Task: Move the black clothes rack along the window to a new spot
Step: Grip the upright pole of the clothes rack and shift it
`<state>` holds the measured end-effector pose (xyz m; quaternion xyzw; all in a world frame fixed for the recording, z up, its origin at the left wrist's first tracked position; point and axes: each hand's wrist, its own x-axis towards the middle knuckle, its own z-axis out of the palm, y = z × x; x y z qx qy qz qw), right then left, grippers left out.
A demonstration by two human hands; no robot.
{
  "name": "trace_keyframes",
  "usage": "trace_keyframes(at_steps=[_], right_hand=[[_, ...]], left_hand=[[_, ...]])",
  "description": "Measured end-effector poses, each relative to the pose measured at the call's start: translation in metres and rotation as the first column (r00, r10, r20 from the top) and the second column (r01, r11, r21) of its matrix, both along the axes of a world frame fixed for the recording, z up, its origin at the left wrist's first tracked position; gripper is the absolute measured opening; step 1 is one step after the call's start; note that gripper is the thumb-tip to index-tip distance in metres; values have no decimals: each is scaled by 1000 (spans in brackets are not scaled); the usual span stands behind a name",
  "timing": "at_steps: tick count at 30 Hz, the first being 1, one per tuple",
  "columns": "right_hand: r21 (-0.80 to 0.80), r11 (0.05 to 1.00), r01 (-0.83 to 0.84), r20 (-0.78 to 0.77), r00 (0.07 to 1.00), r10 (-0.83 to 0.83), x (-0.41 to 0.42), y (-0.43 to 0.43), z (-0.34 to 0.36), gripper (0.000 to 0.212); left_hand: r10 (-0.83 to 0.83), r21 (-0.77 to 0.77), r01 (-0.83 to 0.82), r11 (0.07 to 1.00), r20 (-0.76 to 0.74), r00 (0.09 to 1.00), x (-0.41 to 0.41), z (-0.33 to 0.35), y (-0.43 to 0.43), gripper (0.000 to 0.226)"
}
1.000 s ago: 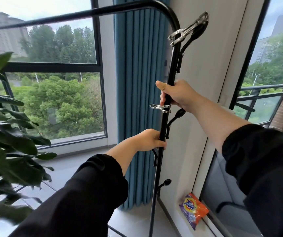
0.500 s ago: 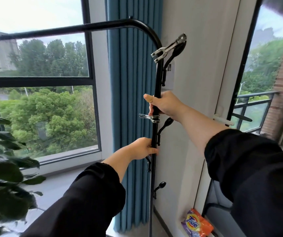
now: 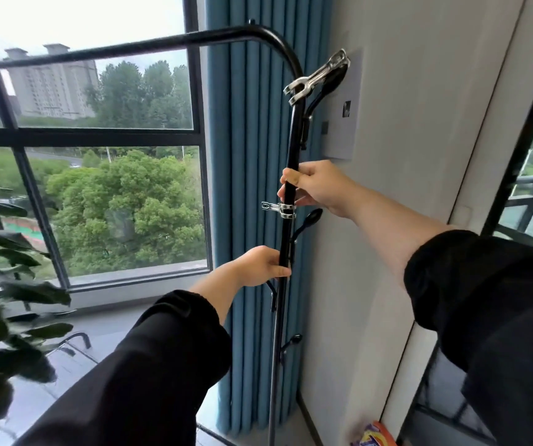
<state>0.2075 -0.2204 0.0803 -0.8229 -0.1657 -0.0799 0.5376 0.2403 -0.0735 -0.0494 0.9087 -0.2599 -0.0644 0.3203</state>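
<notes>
Daylight from the tall black-framed window (image 3: pixel 97 136) fills the corner where you stand, with green trees and a pale apartment block outside. Nearest you, both black sleeves reach forward. Your left hand (image 3: pixel 260 265) wraps the upright pole of the black metal clothes rack (image 3: pixel 287 226), fingers (image 3: pixel 278 271) curled shut around the tube just above a small side hook. Your right hand (image 3: pixel 315 186) grips the same pole higher up, fingers closed round it with the thumb laid across the front, right above a small silver metal clip (image 3: pixel 278 209) clamped on the pole. At the left edge, the dark green leaves of a potted plant (image 3: pixel 4 284) blur into view. Low at the right, an orange detergent packet (image 3: pixel 376 436) lies on the floor against the white wall (image 3: pixel 419 91). Farther on, the rack stands beside the pleated blue curtain (image 3: pixel 252 156), its top rail bending left across the window glass. A large silver spring clamp (image 3: pixel 318 75) bites the bend near the top.
</notes>
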Motion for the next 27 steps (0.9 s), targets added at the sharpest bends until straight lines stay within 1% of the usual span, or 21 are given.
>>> trace_keyframes(at_steps=[1, 3, 6, 7, 8, 9, 10, 11, 12, 14, 15, 17, 18, 19, 20, 21, 23, 25, 27], right_hand=[[-6, 1000, -1, 1, 1000, 1, 6, -3, -2, 21], [-5, 1000, -6, 6, 1000, 6, 17, -8, -8, 19], [46, 999, -5, 28, 1000, 4, 25, -17, -16, 17], [75, 997, -12, 30, 1000, 10, 26, -20, -18, 16], [109, 994, -24, 26, 999, 21, 27, -23, -20, 16], [142, 989, -29, 25, 999, 26, 27, -26, -20, 17], [174, 984, -31, 23, 999, 27, 28, -28, -24, 17], [198, 980, -23, 31, 999, 17, 29, -30, -25, 17], [216, 976, -16, 38, 999, 8, 29, -33, -28, 16], [262, 964, -39, 18, 999, 35, 31, -37, -36, 14], [304, 950, -73, -20, 996, 83, 30, -40, -41, 13], [420, 895, -150, -112, 970, 215, 28, -45, -51, 9], [455, 872, -179, -140, 953, 268, 27, -49, -55, 11], [454, 869, -197, -158, 942, 296, 27, -53, -61, 18], [427, 880, -210, -177, 934, 309, 27, -56, -66, 25], [376, 902, -212, -198, 933, 301, 27, -57, -70, 27], [243, 952, -188, -233, 941, 245, 27, -54, -77, 19], [119, 983, -138, -228, 960, 163, 28, -48, -80, 12], [51, 992, -113, -203, 972, 121, 31, -41, -82, 9]], left_hand=[[31, -17, -31, 999, -5, 999, 4, -4, -1, 20], [111, -103, -113, 988, -17, 994, 9, -13, -6, 20], [269, -292, -263, 920, -21, 963, 8, -30, -15, 25], [323, -370, -312, 875, -33, 946, 5, -37, -18, 31], [360, -469, -357, 808, -87, 929, 3, -46, -21, 43], [355, -568, -386, 726, -171, 919, 3, -54, -21, 60], [335, -610, -421, 672, -258, 906, 3, -67, -21, 73], [304, -613, -439, 657, -317, 898, 3, -77, -21, 73], [262, -581, -427, 693, -349, 900, 2, -87, -20, 59], [216, -467, -372, 802, -353, 910, -1, -101, -22, 15], [195, -448, -342, 826, -343, 919, -3, -103, -25, 8], [161, -439, -312, 842, -349, 923, -4, -106, -28, 20], [153, -429, -302, 852, -348, 925, -4, -105, -29, 18], [150, -420, -292, 859, -339, 929, -4, -103, -29, 14], [152, -411, -289, 865, -335, 930, -4, -102, -29, 11], [154, -407, -290, 866, -334, 930, -4, -101, -29, 11], [160, -408, -297, 863, -336, 928, -3, -101, -28, 13], [172, -407, -307, 860, -336, 926, 0, -103, -28, 14], [181, -395, -306, 866, -324, 929, 1, -104, -28, 14]])
